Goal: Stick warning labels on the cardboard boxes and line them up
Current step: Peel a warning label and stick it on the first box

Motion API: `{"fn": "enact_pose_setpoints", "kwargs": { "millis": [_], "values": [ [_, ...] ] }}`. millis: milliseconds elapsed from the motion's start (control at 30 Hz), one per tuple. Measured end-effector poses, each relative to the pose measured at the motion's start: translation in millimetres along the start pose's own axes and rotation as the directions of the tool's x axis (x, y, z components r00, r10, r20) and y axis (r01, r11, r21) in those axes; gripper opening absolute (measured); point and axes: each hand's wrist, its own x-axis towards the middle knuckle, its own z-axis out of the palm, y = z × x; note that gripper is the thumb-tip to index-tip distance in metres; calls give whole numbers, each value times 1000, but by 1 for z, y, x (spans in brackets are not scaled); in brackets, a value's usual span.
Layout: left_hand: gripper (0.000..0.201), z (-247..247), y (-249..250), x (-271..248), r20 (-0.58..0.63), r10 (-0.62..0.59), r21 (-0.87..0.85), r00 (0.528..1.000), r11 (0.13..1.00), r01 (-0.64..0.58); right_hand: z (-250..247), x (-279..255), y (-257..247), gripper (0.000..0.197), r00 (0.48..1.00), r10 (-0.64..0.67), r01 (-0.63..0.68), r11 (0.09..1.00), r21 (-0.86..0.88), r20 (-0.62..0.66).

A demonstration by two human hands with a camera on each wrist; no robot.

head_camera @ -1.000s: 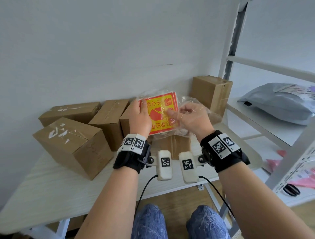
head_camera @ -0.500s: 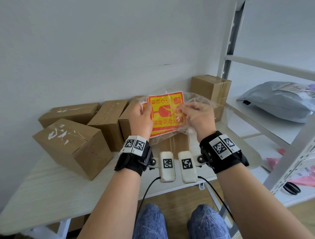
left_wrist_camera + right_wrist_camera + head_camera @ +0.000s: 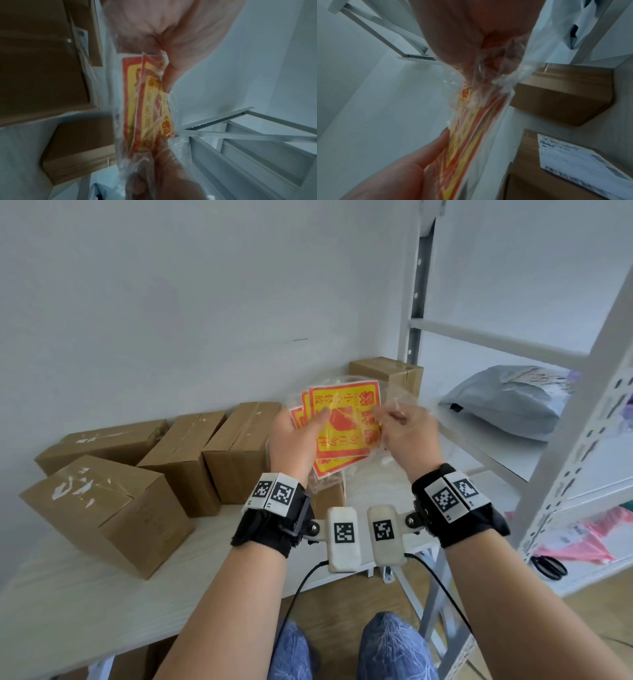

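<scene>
Labels (image 3: 342,426), a small stack of red-and-yellow sheets inside a clear bag (image 3: 394,402), are being held up between our two hands, above the bench (image 3: 68,604). We are gripping the stack's left side with our left hand (image 3: 298,440), thumb lying across the front sheet and fingers behind it. Our right hand (image 3: 407,436) is pinching the crinkled plastic at the stack's right edge, fingers curled in on the film. In the left wrist view the labels (image 3: 150,108) are showing edge-on, with the thumb (image 3: 171,75) pressing on them; in the right wrist view the bag (image 3: 489,83) is bunching at our fingertips.

Left of our left hand, four boxes (image 3: 102,508) are sitting on the bench, close together in a loose cluster. Another box (image 3: 329,501) is partly hidden under the hands, and one more box (image 3: 390,374) is standing beyond the right hand, by the wall. Right of our right hand, a shelf (image 3: 496,453) is carrying a grey mailer (image 3: 507,402), with pink bags (image 3: 582,542) and scissors (image 3: 548,566) lower down.
</scene>
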Motion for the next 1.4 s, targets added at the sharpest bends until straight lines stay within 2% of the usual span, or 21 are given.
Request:
{"fn": "enact_pose_setpoints", "kwargs": {
  "millis": [67, 100, 200, 267, 367, 500, 600, 700, 767, 833, 900, 1000, 1100, 1200, 1300, 1333, 1400],
  "values": [
    [9, 9, 2, -4, 32, 25, 25, 999, 999, -26, -6, 1, 6, 8, 997, -8, 9, 1000, 5, -79],
    [9, 13, 1, -4, 33, 30, 38, 999, 999, -31, -9, 2, 8, 7, 993, -6, 7, 1000, 8, -114],
    [35, 25, -4, -4, 7, 18, 80, 1000, 997, -18, -20, 5, 14, 14, 987, 16, -21, 999, -27, -162],
    [36, 33, -4, -6, -35, 10, 129, 999, 992, -5, -28, 8, 18, 16, 972, 77, -86, 996, -29, -224],
    [24, 44, -5, -5, -98, 4, 248, 995, 969, 21, -39, 12, 26, 15, 930, 121, -138, 990, -24, -347],
    [37, 51, -4, -2, -113, -41, 323, 993, 943, 76, -61, 15, 28, 13, 851, 156, -172, 985, 14, -502],
    [42, 52, -5, 2, -149, -47, 392, 988, 914, 103, -76, 16, 23, 16, 820, 97, -114, 993, 4, -564],
    [43, 58, -3, -3, -109, -19, 523, 994, 849, 74, -80, 15, 12, 14, 767, -42, 104, 993, 59, -640],
    [40, 68, -1, -10, -12, 24, 593, 1000, 805, -12, -78, 13, 2, 11, 782, -149, 223, 974, 49, -606],
    [34, 83, -4, -14, 110, 10, 571, 994, 818, -71, -73, 15, -4, 12, 846, -200, 253, 967, 42, -495],
    [28, 96, -13, -14, 185, -39, 536, 982, 842, -68, -70, 19, 2, 13, 906, -145, 182, 982, 57, -397],
    [37, 110, -33, -15, 234, -124, 555, 964, 831, -28, -73, 23, 30, 14, 949, 27, -3, 997, 76, -314],
    [42, 119, -52, -17, 210, -168, 581, 963, 814, 16, -77, 21, 58, 13, 947, 192, -201, 980, -8, -259],
    [55, 122, -64, -15, 162, -290, 619, 943, 774, 132, -75, 17, 80, 10, 915, 331, -343, 939, -13, -231],
    [85, 120, -71, -12, 154, -371, 654, 916, 733, 187, -75, 13, 91, 11, 888, 404, -418, 908, -20, -222],
    [88, 119, -73, -10, 149, -362, 661, 920, 728, 180, -75, 13, 92, 11, 884, 416, -430, 903, -20, -214],
    [81, 116, -66, -12, 153, -291, 660, 944, 742, 122, -75, 14, 91, 8, 891, 404, -415, 910, -11, -208]
  ]
}}
